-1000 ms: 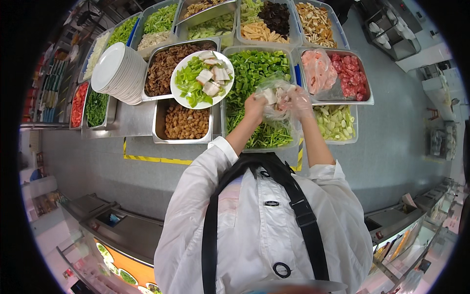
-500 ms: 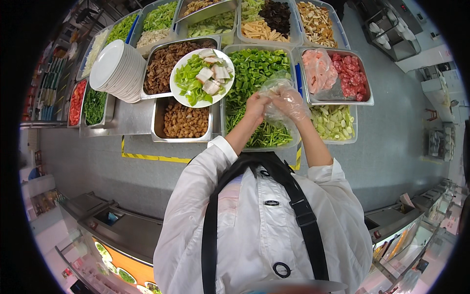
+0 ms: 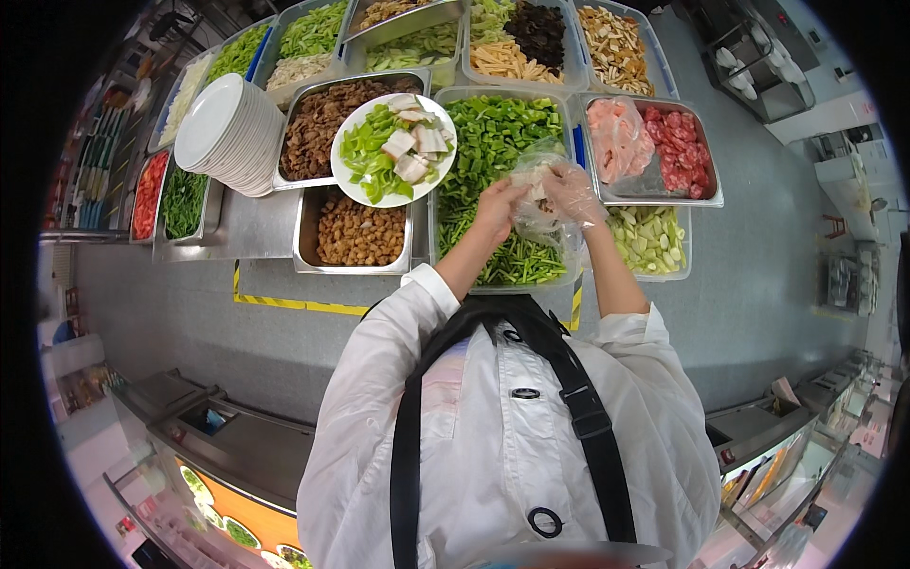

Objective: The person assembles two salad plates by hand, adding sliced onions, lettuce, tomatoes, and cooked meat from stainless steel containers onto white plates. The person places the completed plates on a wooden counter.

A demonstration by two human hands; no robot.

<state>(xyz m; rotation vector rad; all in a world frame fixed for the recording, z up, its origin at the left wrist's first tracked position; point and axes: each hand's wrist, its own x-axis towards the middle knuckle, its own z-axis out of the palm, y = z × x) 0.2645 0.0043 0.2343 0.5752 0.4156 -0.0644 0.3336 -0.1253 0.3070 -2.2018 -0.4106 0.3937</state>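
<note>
My left hand point(image 3: 495, 209) is bare, its fingers pinched on the edge of a clear plastic bag point(image 3: 536, 175). On my right hand point(image 3: 574, 195) is a clear disposable glove, and its curled fingers also grip the bag. Small pale pieces show through the crumpled plastic; their kind is hard to make out. Both hands are above a tub of chopped green peppers point(image 3: 507, 119) and cut green stalks point(image 3: 521, 261). Left of them, a white plate point(image 3: 432, 184) of sliced green peppers and fatty pork slices rests over the neighbouring pans.
A tall stack of white plates point(image 3: 227, 142) stands at the left, beside pans of browned meat point(image 3: 327, 128) and browned cubes point(image 3: 360, 232). Raw meat point(image 3: 675, 142) lies in a steel pan at the right, above sliced pale-green vegetables point(image 3: 645, 237). Vegetable tubs line the back.
My right hand has shifted slightly right, spreading the plastic bag, so its pale contents show more. My left hand stays nearly in place.
</note>
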